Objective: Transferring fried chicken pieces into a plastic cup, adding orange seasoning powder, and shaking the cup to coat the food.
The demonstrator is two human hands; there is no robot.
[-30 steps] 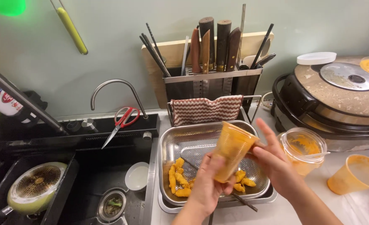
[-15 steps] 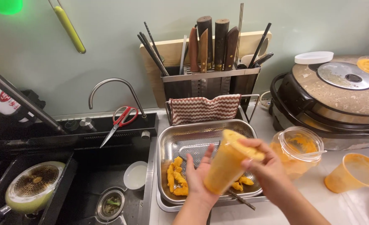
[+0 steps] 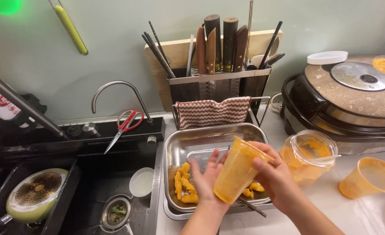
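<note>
While over tray (image 3: 175,150), cup (image 3: 236,172) beside jar (image 3: 310,156).

A single head-worn camera looks steeply down from close above the steel tray (image 3: 175,148) on the worktop (image 3: 366,213). It faces the wall behind the tray, where a knife rack (image 3: 218,80) stands. The sink (image 3: 92,182) lies left of the tray, a large cooker (image 3: 353,100) right. Both forearms enter from the bottom edge.

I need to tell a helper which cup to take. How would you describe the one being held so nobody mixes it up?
Find the steel tray beside the sink. Above it, the left hand and right hand hold a tilted orange-smeared plastic cup. The other cup lies alone on the counter.
</note>
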